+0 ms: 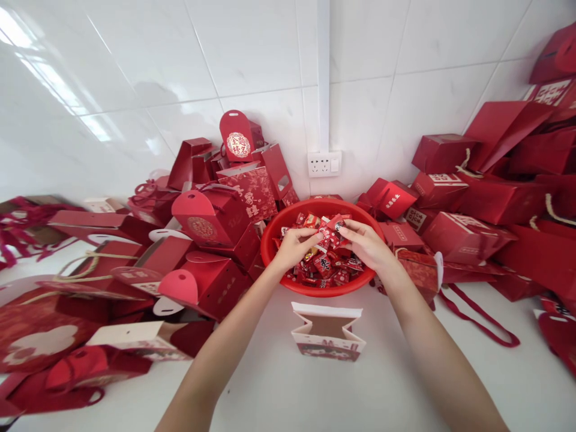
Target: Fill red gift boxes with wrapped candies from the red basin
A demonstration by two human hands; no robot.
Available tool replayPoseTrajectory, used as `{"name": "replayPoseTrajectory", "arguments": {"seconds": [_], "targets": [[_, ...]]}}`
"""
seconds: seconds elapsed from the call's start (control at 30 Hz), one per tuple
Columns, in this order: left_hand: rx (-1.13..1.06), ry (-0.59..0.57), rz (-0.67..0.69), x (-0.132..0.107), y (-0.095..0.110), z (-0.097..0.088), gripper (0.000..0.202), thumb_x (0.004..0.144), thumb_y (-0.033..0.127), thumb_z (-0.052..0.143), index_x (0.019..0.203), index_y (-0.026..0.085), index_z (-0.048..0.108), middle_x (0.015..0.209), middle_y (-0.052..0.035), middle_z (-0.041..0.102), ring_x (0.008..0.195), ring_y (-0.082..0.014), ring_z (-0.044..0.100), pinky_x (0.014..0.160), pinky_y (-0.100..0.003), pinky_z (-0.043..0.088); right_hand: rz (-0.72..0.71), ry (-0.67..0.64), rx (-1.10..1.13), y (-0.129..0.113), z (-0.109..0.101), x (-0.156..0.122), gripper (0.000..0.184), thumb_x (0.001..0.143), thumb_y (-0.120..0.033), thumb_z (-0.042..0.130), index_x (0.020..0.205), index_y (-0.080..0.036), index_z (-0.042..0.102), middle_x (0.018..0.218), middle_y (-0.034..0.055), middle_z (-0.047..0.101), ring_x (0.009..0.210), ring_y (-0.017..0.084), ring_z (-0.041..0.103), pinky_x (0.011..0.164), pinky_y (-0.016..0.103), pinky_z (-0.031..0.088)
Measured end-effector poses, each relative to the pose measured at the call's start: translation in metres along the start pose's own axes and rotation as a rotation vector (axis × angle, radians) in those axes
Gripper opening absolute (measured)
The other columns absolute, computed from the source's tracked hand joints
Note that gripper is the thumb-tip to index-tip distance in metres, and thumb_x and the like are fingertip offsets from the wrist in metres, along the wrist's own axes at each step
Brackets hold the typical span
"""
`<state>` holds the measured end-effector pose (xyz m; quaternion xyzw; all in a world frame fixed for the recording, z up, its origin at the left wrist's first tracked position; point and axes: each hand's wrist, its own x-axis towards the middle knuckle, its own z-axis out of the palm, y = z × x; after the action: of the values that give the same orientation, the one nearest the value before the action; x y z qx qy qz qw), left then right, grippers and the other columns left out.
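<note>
Gripping a red sweet [337, 227] in the right hand [366, 242], pinched between thumb and fingertips beside a dark round mark on the wrapper. Reaching in from the opposite side with the left hand [294, 245], with thumb and forefinger close together at the neighbouring wrappers; cannot tell, among so many alike, whether pinching one or merely touching. Holding the sweet over a round red bowl [326, 292], just above a heap [323, 264] of small wrapped pieces, mostly red, some white-dotted, some with black characters.

Just in front of the bowl, between the forearms, see an upright bag [332, 350] on the white table [279, 396], gaping at the top, pleated at the sides, pale at the rim and brown inside.

To the left, see stacked red boxes [207, 219], some with rounded flaps, a few with cream cord handles [92, 267]. To the right, find another pile [499, 201] reaching higher, with a dark red strap [488, 324] looped on the table below. Behind the bowl, see a tiled wall [252, 48] with a white socket [324, 164].
</note>
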<state>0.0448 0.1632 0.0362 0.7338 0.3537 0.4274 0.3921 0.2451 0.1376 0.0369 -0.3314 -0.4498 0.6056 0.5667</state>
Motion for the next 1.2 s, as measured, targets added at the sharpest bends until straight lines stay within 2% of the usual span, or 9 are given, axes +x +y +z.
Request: {"name": "replayPoseTrajectory", "arguments": {"seconds": [0.2,0.3,0.4,0.6,0.8,0.87,0.97,1.1,1.2], "targets": [[0.043,0.24,-0.069,0.011,-0.015,-0.007,0.036,0.088,0.041,0.067,0.109,0.014,0.078,0.114,-0.0109,0.078,0.104,-0.0252,0.072,0.095,-0.035,0.056,-0.067,0.092,0.051,0.002,-0.001,0.003,0.038,0.057,-0.047,0.094,0.084,-0.025,0.079,0.084,-0.0004,0.077,0.079,0.018,0.069,0.077,0.031,0.056],[0.161,0.329,-0.145,0.018,-0.028,-0.023,0.026,0.088,0.03,0.063,0.105,0.016,0.077,0.112,-0.0105,0.078,0.103,-0.0249,0.072,0.098,-0.037,0.054,-0.092,0.152,0.082,0.003,-0.004,0.006,0.035,0.058,-0.047,0.093,0.079,-0.025,0.076,0.079,-0.0012,0.076,0.075,0.018,0.069,0.072,0.03,0.055],[0.31,0.321,-0.225,0.018,-0.038,-0.035,0.019,0.079,0.019,0.069,0.095,0.018,0.078,0.103,-0.0094,0.079,0.102,-0.0273,0.072,0.101,-0.04,0.052,-0.105,0.187,0.1,0.003,-0.005,0.007,0.034,0.058,-0.046,0.093,0.077,-0.024,0.074,0.077,-0.0015,0.075,0.073,0.018,0.068,0.07,0.03,0.055],[0.485,0.15,-0.286,0.01,-0.038,-0.034,0.027,0.077,0.023,0.071,0.102,0.012,0.077,0.109,-0.0196,0.076,0.111,-0.0377,0.068,0.104,-0.05,0.047,-0.125,0.243,0.119,0.003,-0.006,0.007,0.034,0.057,-0.045,0.093,0.075,-0.025,0.073,0.073,-0.0037,0.072,0.068,0.015,0.065,0.068,0.029,0.054],[0.33,-0.304,-0.189,0.007,-0.021,-0.024,0.044,0.069,0.024,0.081,0.112,0.018,0.077,0.094,-0.0069,0.081,0.085,-0.0232,0.075,0.081,-0.03,0.058,-0.138,0.257,0.113,0.003,-0.006,0.008,0.033,0.058,-0.045,0.092,0.076,-0.024,0.072,0.074,-0.0023,0.073,0.07,0.017,0.066,0.068,0.031,0.054],[0.277,-0.365,-0.156,0.007,-0.019,-0.021,0.047,0.072,0.02,0.076,0.119,0.016,0.075,0.095,-0.0063,0.081,0.084,-0.0208,0.076,0.078,-0.028,0.059,-0.143,0.263,0.116,0.003,-0.006,0.009,0.033,0.058,-0.045,0.092,0.075,-0.024,0.073,0.074,-0.0021,0.073,0.069,0.017,0.066,0.067,0.031,0.054],[0.273,-0.258,-0.115,0.009,-0.025,-0.022,0.048,0.082,0.012,0.06,0.129,0.014,0.069,0.107,-0.0098,0.08,0.099,-0.0211,0.076,0.089,-0.032,0.059,-0.147,0.27,0.117,0.003,-0.006,0.009,0.032,0.057,-0.045,0.091,0.074,-0.024,0.073,0.073,-0.0022,0.073,0.067,0.017,0.065,0.065,0.03,0.054],[0.382,-0.034,-0.119,0.011,-0.038,-0.028,0.044,0.082,0.006,0.049,0.118,0.013,0.074,0.107,-0.0131,0.079,0.104,-0.0252,0.074,0.098,-0.04,0.057,-0.149,0.274,0.111,0.004,-0.007,0.009,0.03,0.06,-0.044,0.09,0.075,-0.024,0.072,0.073,-0.0016,0.073,0.069,0.018,0.066,0.066,0.031,0.054],[0.473,-0.014,-0.128,0.011,-0.042,-0.029,0.041,0.079,0.005,0.051,0.109,0.014,0.077,0.104,-0.012,0.08,0.104,-0.0282,0.074,0.102,-0.043,0.054,-0.147,0.276,0.113,0.004,-0.007,0.009,0.03,0.06,-0.044,0.09,0.075,-0.024,0.073,0.073,-0.0016,0.074,0.069,0.018,0.067,0.067,0.032,0.054]]}}
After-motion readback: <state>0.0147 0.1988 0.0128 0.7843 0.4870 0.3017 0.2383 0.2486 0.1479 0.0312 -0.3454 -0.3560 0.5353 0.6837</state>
